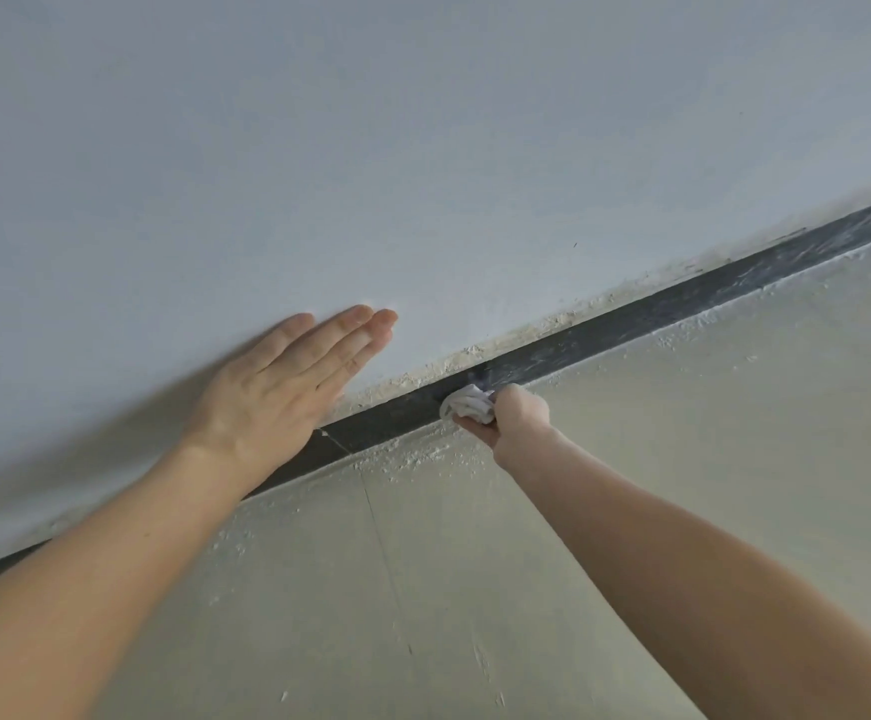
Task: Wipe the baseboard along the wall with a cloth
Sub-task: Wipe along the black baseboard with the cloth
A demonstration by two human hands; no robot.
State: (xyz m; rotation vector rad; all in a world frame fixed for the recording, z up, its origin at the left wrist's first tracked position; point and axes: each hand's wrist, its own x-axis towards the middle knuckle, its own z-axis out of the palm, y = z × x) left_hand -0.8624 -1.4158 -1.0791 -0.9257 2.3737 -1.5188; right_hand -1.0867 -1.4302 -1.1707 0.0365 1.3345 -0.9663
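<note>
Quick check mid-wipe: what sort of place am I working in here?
Probably an indoor room just built or renovated: a plain pale wall, a dark baseboard smeared with white dust, and plaster-like crumbs along the edge of the bare pale floor.

No readable text or markings anywhere.

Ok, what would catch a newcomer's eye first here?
A dark baseboard runs diagonally across the frame between the pale wall and the floor, streaked with white dust toward the right. At its middle the right hand grips a crumpled white cloth against it; the left hand lies flat on the wall above.
</note>
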